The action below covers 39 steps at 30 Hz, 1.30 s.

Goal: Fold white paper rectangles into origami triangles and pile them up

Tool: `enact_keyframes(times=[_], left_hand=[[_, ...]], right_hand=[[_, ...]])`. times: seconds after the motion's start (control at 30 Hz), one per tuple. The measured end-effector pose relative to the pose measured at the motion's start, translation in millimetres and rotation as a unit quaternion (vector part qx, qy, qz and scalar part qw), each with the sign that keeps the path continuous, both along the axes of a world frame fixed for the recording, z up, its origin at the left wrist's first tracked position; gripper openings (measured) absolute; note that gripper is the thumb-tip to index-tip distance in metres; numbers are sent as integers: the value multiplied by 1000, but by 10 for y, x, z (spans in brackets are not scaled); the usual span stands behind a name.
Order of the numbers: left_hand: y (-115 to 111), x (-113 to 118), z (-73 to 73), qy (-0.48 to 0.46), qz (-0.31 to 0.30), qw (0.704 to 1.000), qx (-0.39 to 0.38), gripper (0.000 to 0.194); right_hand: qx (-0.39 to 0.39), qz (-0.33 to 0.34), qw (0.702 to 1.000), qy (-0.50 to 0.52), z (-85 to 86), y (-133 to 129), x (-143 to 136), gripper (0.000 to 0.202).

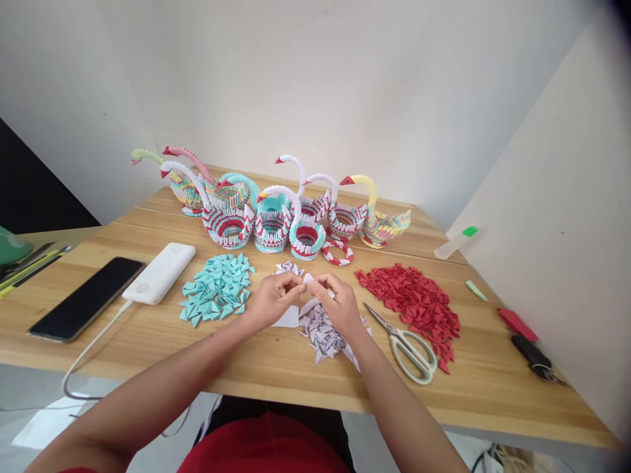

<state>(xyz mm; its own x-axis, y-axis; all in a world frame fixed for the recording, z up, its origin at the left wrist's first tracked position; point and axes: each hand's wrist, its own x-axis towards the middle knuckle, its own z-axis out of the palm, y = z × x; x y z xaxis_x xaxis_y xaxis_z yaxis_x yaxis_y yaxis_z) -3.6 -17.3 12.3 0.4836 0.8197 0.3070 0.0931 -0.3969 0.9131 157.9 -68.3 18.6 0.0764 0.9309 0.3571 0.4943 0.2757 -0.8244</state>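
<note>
Between the fingertips of both hands is a small white folded paper piece point(308, 278). My left hand point(276, 295) pinches it from the left, and my right hand point(339, 303) pinches its other side. Beneath my right hand lies a pile of white folded paper pieces point(325, 338), partly hidden by the hand and wrist. A few more white pieces point(290, 267) show just behind my fingers. Flat on the table by my left hand is a white paper sheet point(288, 318), partly covered. Turquoise folded paper pieces point(217, 287) are heaped left of my left hand.
Several paper swans point(229, 223) stand along the back, with a red-and-white paper ring point(338, 252) before them. Scissors point(411, 351) and red paper pieces point(414, 302) lie right. A phone point(86, 299) and a white power bank point(160, 272) with a cable are left. Keys point(535, 358) lie far right.
</note>
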Motion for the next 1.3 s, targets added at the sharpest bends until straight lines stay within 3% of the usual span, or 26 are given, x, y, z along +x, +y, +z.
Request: enact_keyframes(times=[0.2,0.43,0.6,0.77,1.0,1.3], left_hand=[[15,-11,-36,24,-18,999,37,27],[8,-25,8,28,-45,998,-22,27],[-19,2,36,45,-66,997,-13,31],[7,2,31,40,-62,997,-24,29],[118,-38,-59,-16,32,997,-64,23],[102,-21,-21,4,13,999,-52,20]], right_hand=[[-13,-8,1000,-11,-33,7,-15,27],[23,17,998,-54,19,-12,-13,23],[24,15,995,-95,1,-32,-13,27],[7,2,999,-47,26,-35,25,31],[-57,28,993,99,24,21,83,21],[-23,-24,996,77,-24,48,50,12]])
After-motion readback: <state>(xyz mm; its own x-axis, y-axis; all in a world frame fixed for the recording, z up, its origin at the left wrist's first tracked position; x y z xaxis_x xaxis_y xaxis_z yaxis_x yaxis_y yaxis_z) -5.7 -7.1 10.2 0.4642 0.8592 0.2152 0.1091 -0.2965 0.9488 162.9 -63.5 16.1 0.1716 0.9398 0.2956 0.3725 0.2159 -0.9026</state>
